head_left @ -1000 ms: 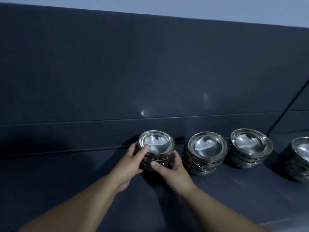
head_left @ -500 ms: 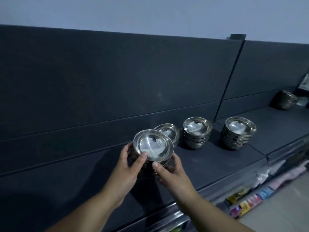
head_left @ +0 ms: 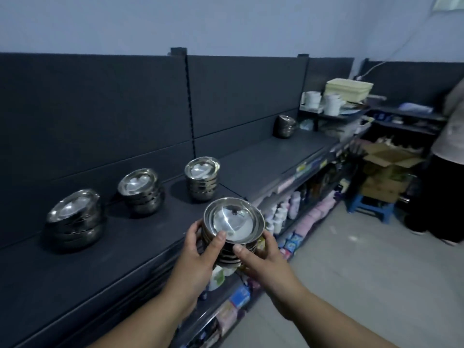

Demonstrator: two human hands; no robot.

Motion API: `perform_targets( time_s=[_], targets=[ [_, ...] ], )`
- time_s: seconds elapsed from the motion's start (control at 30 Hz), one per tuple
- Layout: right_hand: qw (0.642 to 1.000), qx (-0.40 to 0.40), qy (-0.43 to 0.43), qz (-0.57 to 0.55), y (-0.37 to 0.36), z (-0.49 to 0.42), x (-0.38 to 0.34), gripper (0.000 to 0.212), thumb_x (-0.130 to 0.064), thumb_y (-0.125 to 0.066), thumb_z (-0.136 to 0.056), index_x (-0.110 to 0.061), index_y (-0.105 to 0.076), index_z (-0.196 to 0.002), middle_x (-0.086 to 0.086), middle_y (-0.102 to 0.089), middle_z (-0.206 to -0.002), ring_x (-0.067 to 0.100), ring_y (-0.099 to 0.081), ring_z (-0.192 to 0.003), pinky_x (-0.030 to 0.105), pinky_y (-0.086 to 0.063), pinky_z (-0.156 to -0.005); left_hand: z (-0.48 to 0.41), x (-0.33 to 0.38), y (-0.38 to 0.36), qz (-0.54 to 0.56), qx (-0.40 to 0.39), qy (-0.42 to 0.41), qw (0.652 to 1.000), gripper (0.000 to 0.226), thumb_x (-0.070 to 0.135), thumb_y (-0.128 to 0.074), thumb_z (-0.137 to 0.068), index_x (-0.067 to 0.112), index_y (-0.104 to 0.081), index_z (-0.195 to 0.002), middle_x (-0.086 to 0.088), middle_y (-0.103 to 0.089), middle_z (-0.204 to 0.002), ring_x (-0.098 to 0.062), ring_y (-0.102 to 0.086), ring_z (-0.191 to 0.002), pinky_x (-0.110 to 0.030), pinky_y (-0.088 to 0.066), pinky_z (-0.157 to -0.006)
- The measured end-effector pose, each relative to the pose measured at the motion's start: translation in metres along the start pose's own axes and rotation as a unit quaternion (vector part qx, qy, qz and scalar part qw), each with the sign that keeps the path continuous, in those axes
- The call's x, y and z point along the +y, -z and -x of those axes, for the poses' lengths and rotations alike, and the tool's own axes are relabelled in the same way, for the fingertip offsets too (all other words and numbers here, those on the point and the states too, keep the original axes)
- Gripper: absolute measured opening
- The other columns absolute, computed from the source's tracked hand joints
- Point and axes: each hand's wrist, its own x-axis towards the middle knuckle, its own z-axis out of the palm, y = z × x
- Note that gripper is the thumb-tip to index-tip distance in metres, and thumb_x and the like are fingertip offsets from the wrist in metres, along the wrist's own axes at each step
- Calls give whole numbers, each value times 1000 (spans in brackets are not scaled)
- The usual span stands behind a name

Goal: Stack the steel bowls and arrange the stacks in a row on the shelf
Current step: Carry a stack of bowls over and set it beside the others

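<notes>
I hold a stack of steel bowls [head_left: 234, 223] in the air just past the front edge of the dark shelf [head_left: 140, 237]. My left hand [head_left: 198, 254] grips its left side with the thumb on the rim. My right hand [head_left: 263, 259] grips its right side from below. Three bowl stacks stand in a row on the shelf: one at the left [head_left: 75, 219], one in the middle [head_left: 140, 190], one at the right [head_left: 202, 178]. Another bowl stack [head_left: 285, 126] sits far along the shelf.
Lower shelves [head_left: 288, 217] under the dark shelf hold bottles and packets. A person [head_left: 449, 156] stands at the far right beside cardboard boxes [head_left: 386, 172] and a blue stool [head_left: 369, 207]. White containers [head_left: 334, 101] sit on a far rack. Grey floor lies to the right.
Both hands lifted the bowl stack off the shelf and carried it right, out past the shelf edge. The view swung right, showing the aisle and the other stacks now to the left.
</notes>
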Motion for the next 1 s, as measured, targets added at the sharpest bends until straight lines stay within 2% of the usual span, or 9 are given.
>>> perform_targets(
  time_s=[0.13,0.23,0.37,0.43,0.57,0.67,0.73,0.87,1.0],
  targets=[
    [999,44,5,-24,77,12,-6,102,-64,-86,-46,-43,-39,-134,-4,-63,-128,13,-63,-115,40,-50,-101,-16,-15,-74,-8,-57,25,998,90,79,-73,-50,47,-44,-128,11,-62,-129,-14,-63,-114,-46,-50,-99],
    [997,67,-4,-35,123,11,-11,97,-63,-81,-55,-42,-35,-137,1,-59,-131,13,-63,-112,35,-51,-96,-37,-24,-117,-27,-91,46,994,85,84,-69,-48,52,-41,-123,13,-54,-133,-16,-58,-119,-49,-49,-100],
    [992,117,-18,-43,168,-14,-12,78,-55,-71,-71,-38,-35,-138,-3,-63,-122,15,-65,-107,37,-52,-96,-77,-36,-163,-30,-124,59,990,97,83,-69,-50,49,-35,-135,9,-51,-136,-19,-54,-122,-50,-44,-104],
    [991,126,-16,-50,188,-33,-12,66,-52,-70,-74,-39,-40,-131,-6,-66,-118,14,-66,-105,32,-53,-88,-103,-42,-181,-18,-142,63,988,93,80,-71,-51,50,-37,-132,7,-54,-135,-19,-56,-120,-49,-46,-102],
    [989,140,-24,-49,223,-93,-19,76,-62,-73,-57,-45,-42,-123,-5,-63,-124,18,-64,-110,34,-51,-89,-173,-55,-214,-6,-159,66,985,85,74,-72,-59,47,-38,-132,8,-55,-132,-20,-62,-114,-44,-55,-92],
    [987,143,-31,-60,249,-150,-26,79,-61,-75,-57,-44,-44,-127,-5,-66,-122,18,-68,-106,31,-52,-82,-234,-56,-236,16,-166,69,984,76,62,-71,-67,44,-36,-133,9,-56,-127,-17,-61,-111,-44,-51,-96],
    [986,148,-39,-61,265,-185,-36,81,-60,-76,-56,-42,-45,-129,-3,-67,-120,18,-70,-102,30,-53,-78,-273,-49,-252,20,-172,75,982,67,54,-71,-72,42,-38,-129,10,-55,-128,-11,-61,-109,-36,-54,-90],
    [983,173,-37,-58,300,-250,-59,75,-57,-74,-65,-41,-43,-131,-3,-67,-119,19,-69,-103,36,-51,-90,-347,-41,-289,26,-174,70,982,56,39,-68,-82,34,-40,-131,11,-56,-127,-2,-62,-102,-12,-52,-59],
    [984,168,-28,-51,341,-305,-75,69,-57,-74,-61,-42,-49,-124,-5,-72,-109,20,-70,-101,37,-51,-91,-406,-44,-326,36,-172,75,982,55,42,-70,-82,37,-41,-129,13,-57,-126,-4,-63,-104,-13,-53,-61]
  ],
)
